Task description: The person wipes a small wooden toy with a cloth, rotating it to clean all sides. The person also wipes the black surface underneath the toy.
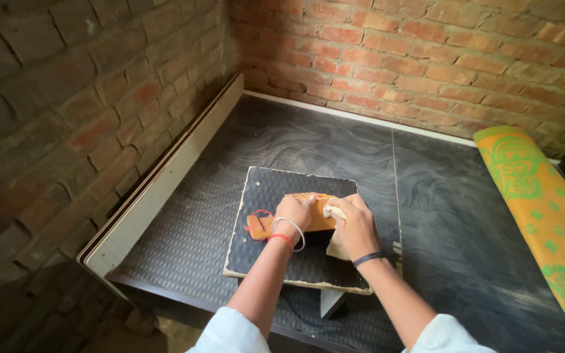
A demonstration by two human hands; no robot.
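The left hand (pixel 293 210) lies palm-down with fingers curled over an orange-brown leather piece (pixel 282 222), pressing it flat; a red loop at the piece's left end sticks out past the wrist, which wears a red band and a silvery bangle. The right hand (pixel 354 225) is closed around a pale folded cloth (pixel 335 212), held against the right end of the leather piece, so the two hands sit just beside each other; a dark band circles that wrist. More of the pale cloth shows below the right hand. The leather piece rests near the middle of a small square dark board (pixel 263 189) with chipped light edges, which sits on top of a large dark textured worktop (pixel 230 137). A light panel (pixel 165 176) leans along the worktop's left side against a brick wall (pixel 67 98), and a rolled orange-and-green mat (pixel 544 209) lies along the right edge, well apart from the hands
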